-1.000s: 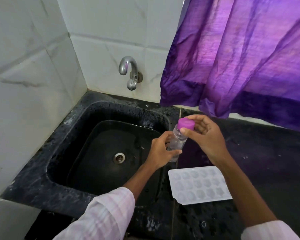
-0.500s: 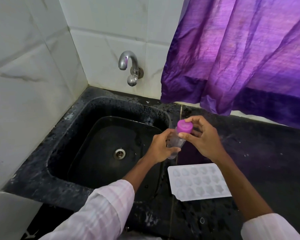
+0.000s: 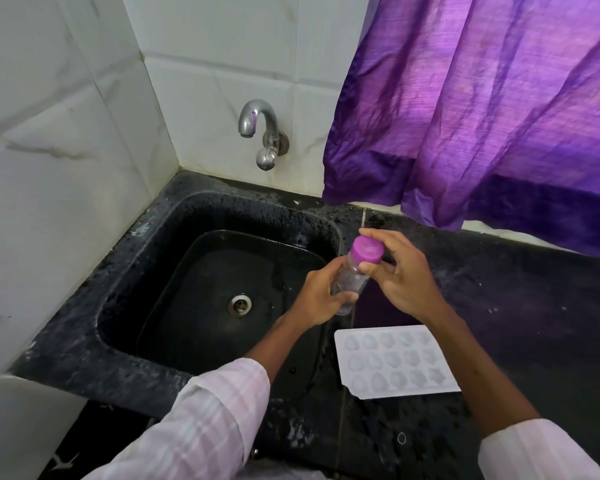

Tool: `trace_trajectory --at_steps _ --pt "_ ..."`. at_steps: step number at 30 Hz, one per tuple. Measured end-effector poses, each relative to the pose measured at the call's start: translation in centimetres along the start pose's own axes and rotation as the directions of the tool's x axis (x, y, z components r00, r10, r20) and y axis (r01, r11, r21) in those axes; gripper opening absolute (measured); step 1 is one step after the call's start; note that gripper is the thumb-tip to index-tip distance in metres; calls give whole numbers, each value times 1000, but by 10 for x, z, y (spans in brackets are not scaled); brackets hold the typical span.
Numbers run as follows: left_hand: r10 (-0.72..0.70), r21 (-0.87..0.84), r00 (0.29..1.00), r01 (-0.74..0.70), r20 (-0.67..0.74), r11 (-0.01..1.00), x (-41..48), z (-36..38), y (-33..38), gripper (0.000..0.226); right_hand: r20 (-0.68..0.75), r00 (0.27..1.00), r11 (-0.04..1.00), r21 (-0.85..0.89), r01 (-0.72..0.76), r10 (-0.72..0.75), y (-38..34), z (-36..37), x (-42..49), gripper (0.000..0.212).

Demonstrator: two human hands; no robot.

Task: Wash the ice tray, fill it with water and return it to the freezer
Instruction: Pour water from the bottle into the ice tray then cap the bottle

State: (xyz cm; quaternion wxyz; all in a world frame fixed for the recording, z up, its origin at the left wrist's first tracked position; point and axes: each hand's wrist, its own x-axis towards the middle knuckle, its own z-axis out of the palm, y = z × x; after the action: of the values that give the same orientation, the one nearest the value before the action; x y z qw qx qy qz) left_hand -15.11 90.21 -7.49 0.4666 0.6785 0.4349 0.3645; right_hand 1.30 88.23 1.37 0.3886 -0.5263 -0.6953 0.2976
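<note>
A white ice tray [image 3: 394,362] with several shaped cells lies flat on the black counter [image 3: 520,323], just right of the sink. Above it I hold a small clear bottle [image 3: 352,282] tilted, with a purple cap [image 3: 368,249]. My left hand [image 3: 321,299] wraps around the bottle's lower body. My right hand [image 3: 400,275] grips the cap with fingertips and thumb. Both hands hover over the sink's right rim, apart from the tray.
The black sink [image 3: 125,271] has a metal drain [image 3: 239,304] and looks wet. A chrome tap [image 3: 260,133] juts from the white tiled wall, with no water running. A purple curtain [image 3: 482,109] hangs over the counter's back edge.
My view has dropped slightly, so sink and tray sit higher in frame. My hands stay on the bottle and cap; the right fingers have shifted a little around the cap.
</note>
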Motion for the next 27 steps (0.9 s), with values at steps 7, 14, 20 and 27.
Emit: trace_trajectory --at_steps 7,14,20,27 --pt "-16 -28 1000 16 18 999 3 -2 2 65 -41 997 969 -242 54 -66 0 -7 4 52" --pt "49 -85 994 -57 -102 995 9 -1 27 52 24 998 960 -277 -42 51 -4 -9 13 88" --pt "15 -139 995 -29 -98 990 8 0 29 57 217 970 958 -234 164 -113 -19 -29 20 42" --pt "4 -144 997 -14 -71 989 5 1 27 57 14 999 929 -366 52 -51 -12 -18 28 38"
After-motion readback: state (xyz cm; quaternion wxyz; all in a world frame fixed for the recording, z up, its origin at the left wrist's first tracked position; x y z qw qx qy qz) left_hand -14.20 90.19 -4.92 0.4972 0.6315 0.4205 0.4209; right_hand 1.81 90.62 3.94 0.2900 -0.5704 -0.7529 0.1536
